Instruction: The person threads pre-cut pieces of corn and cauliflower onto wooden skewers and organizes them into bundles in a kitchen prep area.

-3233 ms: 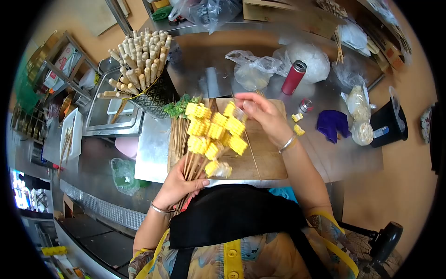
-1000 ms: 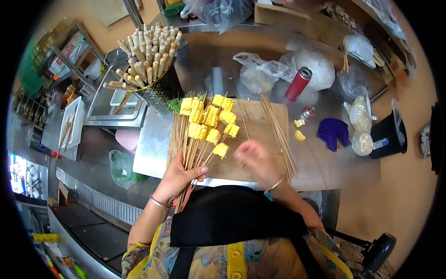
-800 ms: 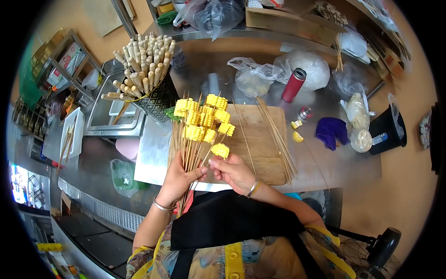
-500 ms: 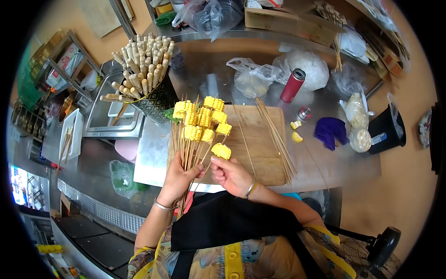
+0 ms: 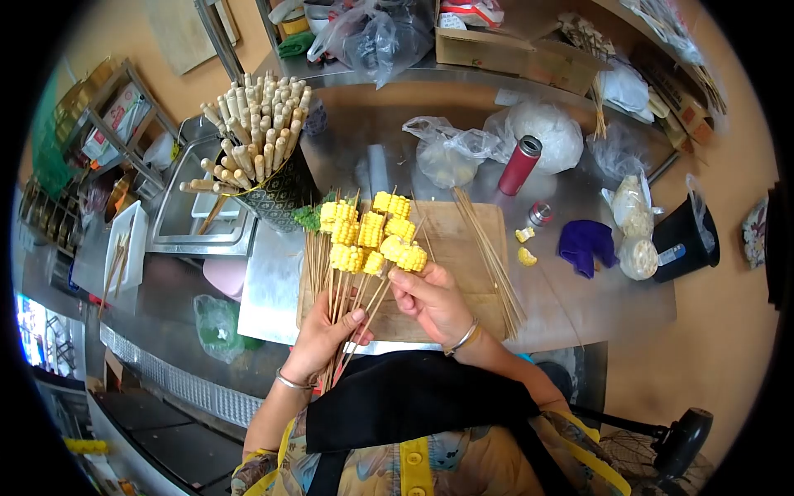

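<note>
My left hand (image 5: 327, 331) is wrapped round a bundle of thin wooden skewers (image 5: 337, 310) with yellow corn pieces (image 5: 370, 230) on their upper ends. Just right of it, my right hand (image 5: 432, 302) pinches a skewer right below the lowest corn piece (image 5: 411, 258), which touches the other corn. Green leafy skewers (image 5: 308, 217) lie behind the bundle, at the left edge of the wooden cutting board (image 5: 463, 306). Bare skewers (image 5: 488, 256) rest along the board's right side.
A patterned container (image 5: 285, 194) full of wooden-handled sticks stands beside the sink (image 5: 165, 207). To the right are a red flask (image 5: 519, 167), its cap (image 5: 539, 214), two corn bits (image 5: 526, 257), a purple cloth (image 5: 586, 247) and a black bin (image 5: 688, 240). Plastic bags (image 5: 447, 157) lie behind the board.
Three seconds ago my right hand was raised by the upper corn. It has since come down to the lowest skewer and pushed that corn piece up against the others. Bare skewers now show on the board's right.
</note>
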Motion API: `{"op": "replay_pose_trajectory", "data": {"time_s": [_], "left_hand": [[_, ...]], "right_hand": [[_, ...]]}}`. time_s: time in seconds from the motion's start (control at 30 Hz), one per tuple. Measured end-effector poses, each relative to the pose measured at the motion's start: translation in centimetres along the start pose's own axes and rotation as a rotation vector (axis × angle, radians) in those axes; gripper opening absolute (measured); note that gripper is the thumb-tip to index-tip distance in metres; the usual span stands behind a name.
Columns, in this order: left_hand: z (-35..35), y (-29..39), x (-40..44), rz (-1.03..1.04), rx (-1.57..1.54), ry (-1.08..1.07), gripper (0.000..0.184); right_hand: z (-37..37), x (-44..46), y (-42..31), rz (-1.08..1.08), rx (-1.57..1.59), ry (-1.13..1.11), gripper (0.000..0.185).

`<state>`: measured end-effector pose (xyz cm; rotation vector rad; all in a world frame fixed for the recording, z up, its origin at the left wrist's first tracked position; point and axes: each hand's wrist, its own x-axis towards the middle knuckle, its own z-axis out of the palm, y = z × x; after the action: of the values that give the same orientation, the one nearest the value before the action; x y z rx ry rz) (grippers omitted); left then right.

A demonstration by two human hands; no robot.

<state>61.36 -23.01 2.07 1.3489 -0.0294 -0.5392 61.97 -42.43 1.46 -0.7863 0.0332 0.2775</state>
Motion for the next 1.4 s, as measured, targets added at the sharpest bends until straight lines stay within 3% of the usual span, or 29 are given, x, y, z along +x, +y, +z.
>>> {"op": "replay_pose_trajectory", "data": {"time_s": [0.1,0.3,0.5,0.6,0.67,0.8,1.13,1.3,1.33,1.4], "left_hand": [[0.2,0.4,-0.2,-0.03,-0.035,-0.011,0.049],[0.0,-0.1,0.4,-0.012,0.021,-0.044,0.052],[0.1,0.3,0.7,-0.06,0.057,-0.034,0.049],[0.1,0.5,0.4,-0.104,0.179,-0.049,0.049],[0.7,0.5,0.0,-0.134,0.214,-0.068,0.051],[0.6,-1.6,-0.2,-0.129,0.309,-0.08,0.045],[1.9,-1.4,1.1,-0.141,0.214,-0.185,0.043],[2.5,-2.4,1.3,-0.155,0.244,-0.147,0.045],[2.3,-2.8,1.3,-0.159,0.241,-0.16,0.045],[1.6,-3.9,1.2,0.038,0.396,-0.139,0.045]], "right_hand": [[0.2,0.3,-0.1,0.011,-0.114,0.1,0.011],[-0.2,0.7,0.7,0.065,-0.085,0.141,0.017],[-1.3,-0.1,1.2,0.078,0.123,-0.05,0.021],[-2.2,-2.1,0.5,0.102,0.224,-0.144,0.034],[-2.7,-3.0,0.0,0.357,0.301,-0.133,0.043],[-4.0,-4.1,0.6,0.416,0.45,0.014,0.041],[-5.1,-5.5,-0.3,0.252,0.415,0.13,0.036],[-6.7,-5.7,-1.2,0.178,0.61,0.184,0.023],[-7.1,-6.0,-2.2,-0.005,0.525,0.354,0.025],[-8.6,-7.2,-4.6,-0.315,0.249,0.514,0.027]]}}
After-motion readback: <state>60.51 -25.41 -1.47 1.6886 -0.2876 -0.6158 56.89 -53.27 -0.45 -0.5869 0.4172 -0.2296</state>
